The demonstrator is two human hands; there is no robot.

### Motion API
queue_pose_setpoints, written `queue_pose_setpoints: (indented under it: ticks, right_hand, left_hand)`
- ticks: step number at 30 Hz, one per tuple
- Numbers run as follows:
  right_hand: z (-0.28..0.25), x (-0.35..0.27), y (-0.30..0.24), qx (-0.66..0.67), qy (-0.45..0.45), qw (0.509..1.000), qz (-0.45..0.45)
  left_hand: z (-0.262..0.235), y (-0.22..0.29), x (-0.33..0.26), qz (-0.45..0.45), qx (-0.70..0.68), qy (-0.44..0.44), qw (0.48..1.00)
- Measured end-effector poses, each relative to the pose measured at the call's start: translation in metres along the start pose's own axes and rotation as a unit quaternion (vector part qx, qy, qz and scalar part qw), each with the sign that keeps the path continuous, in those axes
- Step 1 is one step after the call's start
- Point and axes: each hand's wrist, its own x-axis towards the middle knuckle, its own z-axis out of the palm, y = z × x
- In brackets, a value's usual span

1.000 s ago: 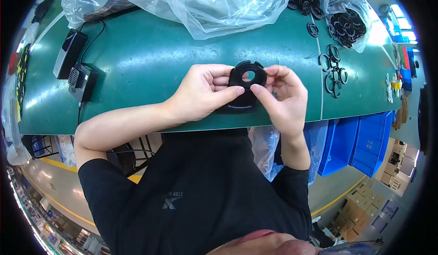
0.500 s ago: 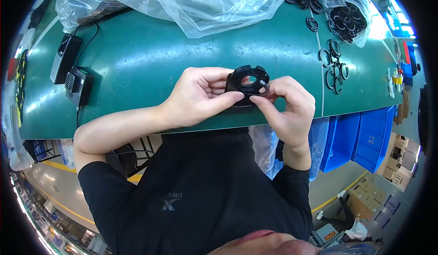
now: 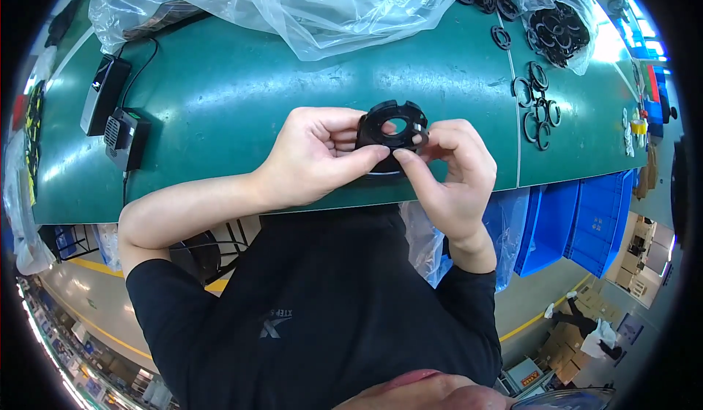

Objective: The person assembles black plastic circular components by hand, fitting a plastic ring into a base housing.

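Note:
Between my hands, over the front edge of the green table, is a black notched ring part [image 3: 393, 109] with a round hole in its middle. My left hand [image 3: 318, 150] grips its left side, the thumb along the near edge and the other fingers curled behind. My right hand [image 3: 450, 172] pinches the right side, its thumb tip close to the left thumb. The part is tilted, its face toward me. Another dark piece shows below the ring, though my thumbs cover much of it and I cannot tell how the two join.
Several loose black rings [image 3: 540, 106] lie to the right, beyond a pale line on the table [image 3: 256, 65]. A clear bag of black parts [image 3: 560, 36] stands at the far right. Plastic sheeting [image 3: 315, 7] spreads across the back. Left are two black boxes [image 3: 126, 139]; blue crates [image 3: 597, 223] stand below right.
The ring part has shifted slightly left and tilted a little in my hands. My right hand has moved slightly left with it. In the background at lower right, a person has moved.

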Motion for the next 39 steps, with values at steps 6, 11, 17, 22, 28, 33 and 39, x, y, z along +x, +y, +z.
queue_pose_setpoints:
  ticks: [6,11,17,22,28,33,39]
  right_hand:
    - [0.005,0.005,-0.008,0.166,0.046,0.970,0.172]
    - [0.003,0.002,0.007,0.231,-0.054,0.945,0.223]
    - [0.000,0.009,0.008,0.252,-0.029,0.938,0.236]
    - [0.003,0.002,0.016,0.224,0.051,0.963,0.143]
    - [0.003,0.006,0.011,0.055,0.038,0.998,-0.008]
    - [0.006,0.004,0.002,0.013,0.025,0.999,-0.017]
    - [0.010,-0.003,-0.001,0.012,0.021,1.000,0.016]
  left_hand:
    - [-0.002,-0.003,0.002,-0.015,-0.001,0.020,1.000]
    - [-0.002,0.000,0.003,-0.026,0.001,0.026,0.999]
    - [-0.001,-0.001,0.006,-0.038,-0.010,0.032,0.999]
    - [0.004,-0.004,0.004,0.014,0.022,0.014,1.000]
    - [0.001,0.001,0.003,-0.022,0.023,-0.019,0.999]
    - [0.002,0.003,0.004,-0.022,0.074,-0.008,0.997]
    - [0.002,0.003,0.002,-0.039,0.102,0.029,0.994]
